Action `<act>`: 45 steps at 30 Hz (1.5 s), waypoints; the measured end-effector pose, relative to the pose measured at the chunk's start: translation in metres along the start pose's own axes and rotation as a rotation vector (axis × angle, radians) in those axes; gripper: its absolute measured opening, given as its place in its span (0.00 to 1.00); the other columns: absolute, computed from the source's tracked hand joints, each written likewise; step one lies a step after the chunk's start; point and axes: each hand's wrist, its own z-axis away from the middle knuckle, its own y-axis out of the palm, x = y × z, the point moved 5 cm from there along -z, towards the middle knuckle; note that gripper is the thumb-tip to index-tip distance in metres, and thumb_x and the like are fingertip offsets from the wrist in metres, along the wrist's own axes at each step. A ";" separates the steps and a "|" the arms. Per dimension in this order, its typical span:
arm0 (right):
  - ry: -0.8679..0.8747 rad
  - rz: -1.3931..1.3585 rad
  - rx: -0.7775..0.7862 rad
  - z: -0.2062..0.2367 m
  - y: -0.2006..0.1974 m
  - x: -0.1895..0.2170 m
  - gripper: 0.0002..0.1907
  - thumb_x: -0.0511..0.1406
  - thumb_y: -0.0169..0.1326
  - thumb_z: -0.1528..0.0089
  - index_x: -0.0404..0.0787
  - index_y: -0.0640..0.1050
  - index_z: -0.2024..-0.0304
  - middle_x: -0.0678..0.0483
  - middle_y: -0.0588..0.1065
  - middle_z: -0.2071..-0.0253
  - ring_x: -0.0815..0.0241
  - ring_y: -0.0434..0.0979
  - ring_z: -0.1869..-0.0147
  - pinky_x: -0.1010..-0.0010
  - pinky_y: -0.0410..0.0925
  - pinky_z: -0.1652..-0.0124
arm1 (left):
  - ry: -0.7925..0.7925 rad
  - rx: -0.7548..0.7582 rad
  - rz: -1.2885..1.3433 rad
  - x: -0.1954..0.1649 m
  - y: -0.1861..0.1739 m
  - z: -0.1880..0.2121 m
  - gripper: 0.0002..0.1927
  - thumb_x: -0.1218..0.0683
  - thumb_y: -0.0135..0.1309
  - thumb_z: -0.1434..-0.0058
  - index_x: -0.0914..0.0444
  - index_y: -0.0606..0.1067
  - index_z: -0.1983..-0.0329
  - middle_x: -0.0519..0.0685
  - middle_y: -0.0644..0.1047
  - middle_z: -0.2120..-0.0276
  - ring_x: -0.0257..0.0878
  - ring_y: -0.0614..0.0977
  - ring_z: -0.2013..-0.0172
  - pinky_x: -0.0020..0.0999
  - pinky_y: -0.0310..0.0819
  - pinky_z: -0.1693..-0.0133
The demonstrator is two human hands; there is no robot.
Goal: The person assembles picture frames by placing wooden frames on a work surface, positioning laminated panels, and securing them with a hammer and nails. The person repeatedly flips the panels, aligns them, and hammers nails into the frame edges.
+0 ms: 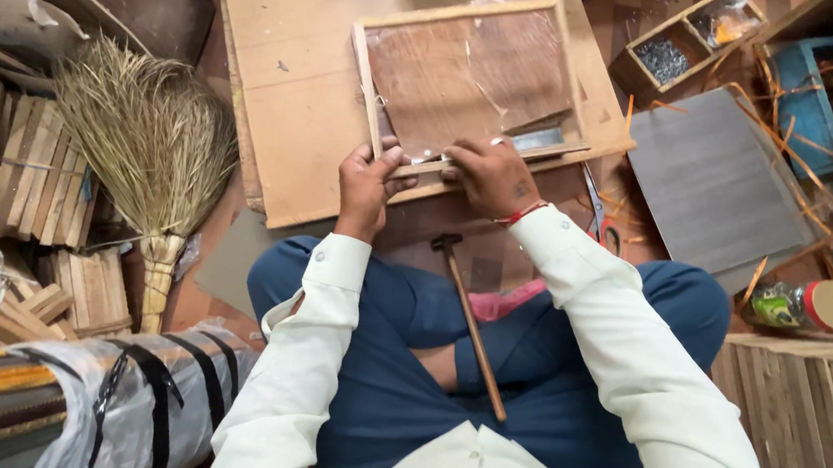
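Stacks of wooden slats [1, 158] are crowding the left edge, and one straw broom [148, 150] is lying beside them, above a plastic-wrapped roll [121, 399] bound with black tape. A plywood board [289, 82] is lying flat in the middle, carrying one wooden frame [366, 69] whose near rail is hanging at the board's front edge. The left hand [366, 184] is gripping that rail with fingers curled narrow over it; the right hand [492, 175] is pressing down on the rail just beside, fingers bent. One hammer [469, 319] is resting across the lap. To the right, a grey sheet [713, 180] is lying flat, one divided wooden box [674, 41] is sitting above it, and a green-labelled jar [802, 306] with a red lid is lying at the edge.
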 end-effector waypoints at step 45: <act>1.699 -0.678 -0.622 0.404 -0.100 -0.188 0.15 0.36 0.67 0.36 0.29 0.83 0.54 0.50 0.81 0.62 0.61 0.79 0.61 0.69 0.74 0.59 | 0.072 -0.359 -0.274 0.015 -0.031 0.001 0.24 0.63 0.60 0.36 0.76 0.67 0.40 0.54 0.79 0.66 0.40 0.83 0.72 0.33 0.83 0.71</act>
